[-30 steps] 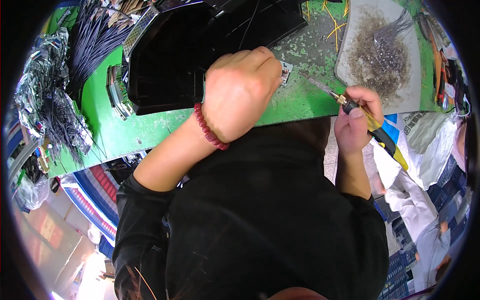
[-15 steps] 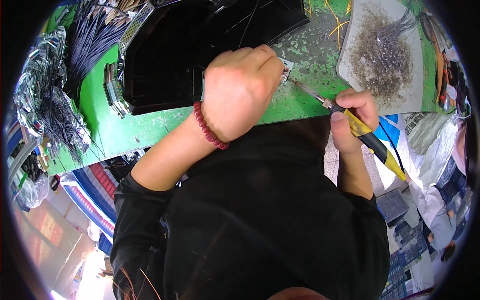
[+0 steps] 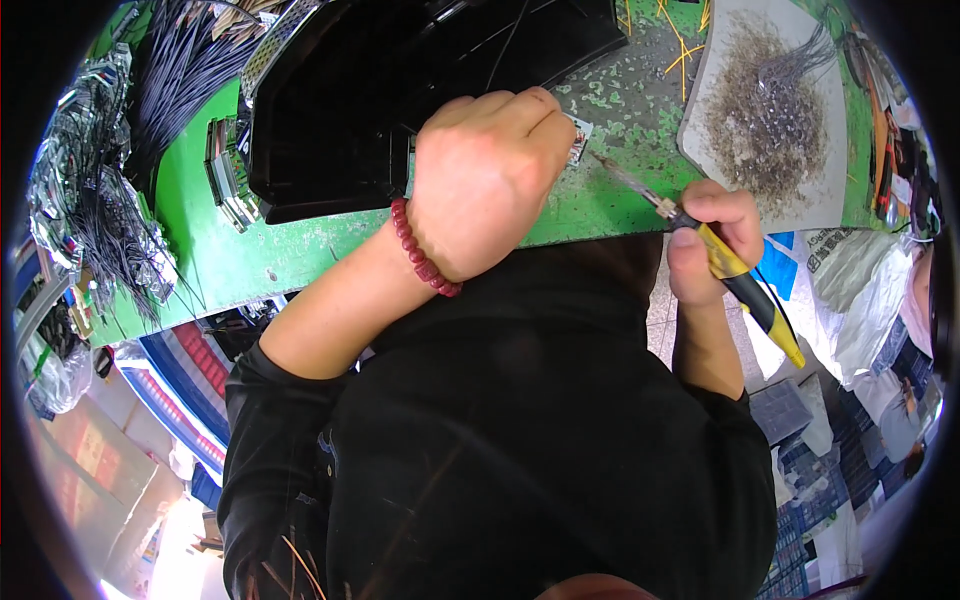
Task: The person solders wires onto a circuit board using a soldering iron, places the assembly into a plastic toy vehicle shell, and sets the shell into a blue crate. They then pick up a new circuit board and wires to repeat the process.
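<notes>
- i see my left hand (image 3: 490, 180) curled into a fist over a small circuit board (image 3: 579, 136) at the front of the green counter (image 3: 300, 250); the fingers close down on it, which reads to me as pinning it flat so it cannot slide.
- my right hand (image 3: 710, 240) is wrapped tight around the yellow-and-black handle of a soldering iron (image 3: 730, 270), held like a pen; the thin tip slants up-left and ends just beside the board's exposed edge.
- the low, angled grip likely lets the tip reach the edge without the left hand blocking it.
- a black tray (image 3: 400, 90) sits just behind the left hand, touching or nearly so; i cannot tell which.
- a grey sheet (image 3: 800, 190) heaped with fine wire clippings lies to the right, near the iron hand, probably kept within reach.
- bundles of dark wires (image 3: 160, 90) lie well apart, far left.
</notes>
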The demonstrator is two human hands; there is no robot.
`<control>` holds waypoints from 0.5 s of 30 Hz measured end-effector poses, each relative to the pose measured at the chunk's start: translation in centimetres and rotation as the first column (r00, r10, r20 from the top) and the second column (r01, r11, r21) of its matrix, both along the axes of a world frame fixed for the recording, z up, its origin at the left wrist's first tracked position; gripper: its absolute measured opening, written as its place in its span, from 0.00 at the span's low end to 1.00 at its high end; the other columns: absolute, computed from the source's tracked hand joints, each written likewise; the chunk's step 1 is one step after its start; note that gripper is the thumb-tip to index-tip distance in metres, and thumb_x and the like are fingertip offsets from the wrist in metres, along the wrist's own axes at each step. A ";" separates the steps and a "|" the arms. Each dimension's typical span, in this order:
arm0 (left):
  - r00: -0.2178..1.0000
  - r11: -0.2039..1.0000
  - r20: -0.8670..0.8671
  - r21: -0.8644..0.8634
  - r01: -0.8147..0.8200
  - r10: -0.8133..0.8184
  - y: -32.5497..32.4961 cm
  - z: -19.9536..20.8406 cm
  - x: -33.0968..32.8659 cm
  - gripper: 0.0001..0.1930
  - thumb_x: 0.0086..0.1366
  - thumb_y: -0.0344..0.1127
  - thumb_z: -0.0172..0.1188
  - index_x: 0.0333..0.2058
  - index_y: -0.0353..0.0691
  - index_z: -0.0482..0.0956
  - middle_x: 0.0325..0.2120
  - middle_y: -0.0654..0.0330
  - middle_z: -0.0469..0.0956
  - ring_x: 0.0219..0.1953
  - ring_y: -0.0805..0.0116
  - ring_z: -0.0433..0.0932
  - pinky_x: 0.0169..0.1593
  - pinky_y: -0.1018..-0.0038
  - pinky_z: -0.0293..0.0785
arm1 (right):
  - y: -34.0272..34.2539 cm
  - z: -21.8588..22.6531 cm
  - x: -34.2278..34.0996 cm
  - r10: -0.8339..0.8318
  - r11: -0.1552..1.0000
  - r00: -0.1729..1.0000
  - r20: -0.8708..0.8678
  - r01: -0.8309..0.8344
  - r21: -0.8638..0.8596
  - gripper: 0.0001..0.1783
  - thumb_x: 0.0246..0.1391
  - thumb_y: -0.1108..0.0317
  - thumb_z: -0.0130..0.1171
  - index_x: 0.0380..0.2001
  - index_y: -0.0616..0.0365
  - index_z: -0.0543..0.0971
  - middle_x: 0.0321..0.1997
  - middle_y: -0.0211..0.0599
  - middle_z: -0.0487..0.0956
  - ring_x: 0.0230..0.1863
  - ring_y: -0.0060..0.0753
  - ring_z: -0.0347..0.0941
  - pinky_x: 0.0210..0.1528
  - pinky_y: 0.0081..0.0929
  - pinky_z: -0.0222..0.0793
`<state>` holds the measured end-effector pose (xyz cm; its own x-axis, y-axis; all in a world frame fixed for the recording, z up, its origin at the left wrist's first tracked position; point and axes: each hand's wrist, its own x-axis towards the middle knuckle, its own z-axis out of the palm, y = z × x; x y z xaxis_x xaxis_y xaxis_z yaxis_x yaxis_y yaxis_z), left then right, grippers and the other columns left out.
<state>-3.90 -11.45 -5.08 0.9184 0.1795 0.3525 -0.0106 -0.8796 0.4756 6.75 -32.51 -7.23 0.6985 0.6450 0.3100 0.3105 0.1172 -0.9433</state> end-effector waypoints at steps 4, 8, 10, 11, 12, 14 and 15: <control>1.000 1.000 0.008 0.010 0.004 -0.004 0.1 0.0 0.1 0.07 0.48 0.26 0.67 0.24 0.39 0.76 0.28 0.63 0.77 0.28 0.62 0.78 0.32 0.70 0.74 | 0.3 0.2 0.4 0.038 0.997 0.988 -0.148 -0.028 0.070 0.14 0.50 0.70 0.64 0.36 0.61 0.71 0.31 0.32 0.71 0.29 0.18 0.61 0.33 0.18 0.55; 1.000 1.000 0.002 0.007 -0.003 0.003 0.1 0.0 -0.1 0.07 0.47 0.26 0.67 0.24 0.39 0.76 0.27 0.63 0.77 0.28 0.63 0.78 0.32 0.70 0.74 | 0.8 1.2 1.1 0.039 0.999 0.967 -0.252 -0.038 0.008 0.16 0.45 0.76 0.63 0.40 0.62 0.73 0.35 0.31 0.71 0.34 0.19 0.64 0.38 0.18 0.59; 1.000 1.000 0.031 -0.003 0.000 0.001 0.1 -0.1 0.0 0.07 0.48 0.26 0.66 0.24 0.39 0.76 0.27 0.64 0.77 0.28 0.63 0.78 0.32 0.71 0.74 | 0.6 1.7 1.3 0.040 0.999 0.951 -0.306 -0.048 -0.017 0.17 0.41 0.79 0.62 0.39 0.62 0.76 0.36 0.32 0.72 0.36 0.21 0.66 0.42 0.18 0.60; 0.999 1.000 0.032 -0.005 0.000 0.000 0.1 0.0 0.0 0.07 0.48 0.26 0.66 0.24 0.39 0.76 0.27 0.64 0.77 0.28 0.63 0.78 0.32 0.71 0.74 | 0.7 2.0 1.3 0.039 0.998 0.952 -0.304 -0.049 -0.026 0.16 0.41 0.79 0.62 0.39 0.63 0.77 0.36 0.32 0.72 0.36 0.21 0.66 0.41 0.18 0.60; 1.000 1.000 0.021 0.003 -0.001 0.001 0.1 0.0 0.1 0.07 0.48 0.26 0.67 0.24 0.40 0.76 0.27 0.64 0.77 0.28 0.63 0.79 0.32 0.71 0.74 | 0.8 2.3 1.3 0.037 0.998 0.953 -0.302 -0.049 -0.035 0.16 0.41 0.78 0.62 0.38 0.63 0.77 0.36 0.32 0.72 0.36 0.21 0.66 0.41 0.18 0.60; 1.000 1.000 0.010 0.010 -0.001 0.000 0.1 0.0 0.1 0.07 0.48 0.27 0.67 0.24 0.40 0.76 0.27 0.64 0.78 0.28 0.63 0.79 0.32 0.71 0.74 | 1.2 2.5 1.2 0.017 0.998 0.967 -0.255 -0.032 -0.056 0.14 0.44 0.75 0.64 0.37 0.65 0.78 0.34 0.31 0.73 0.35 0.21 0.66 0.39 0.18 0.59; 1.000 1.000 0.015 0.002 -0.006 0.006 0.2 0.0 0.0 0.06 0.48 0.27 0.67 0.24 0.40 0.77 0.27 0.64 0.78 0.28 0.63 0.79 0.32 0.71 0.74 | 1.2 2.3 1.0 -0.043 0.998 0.973 -0.226 0.033 -0.048 0.14 0.46 0.71 0.65 0.37 0.66 0.78 0.33 0.31 0.73 0.32 0.20 0.66 0.37 0.17 0.59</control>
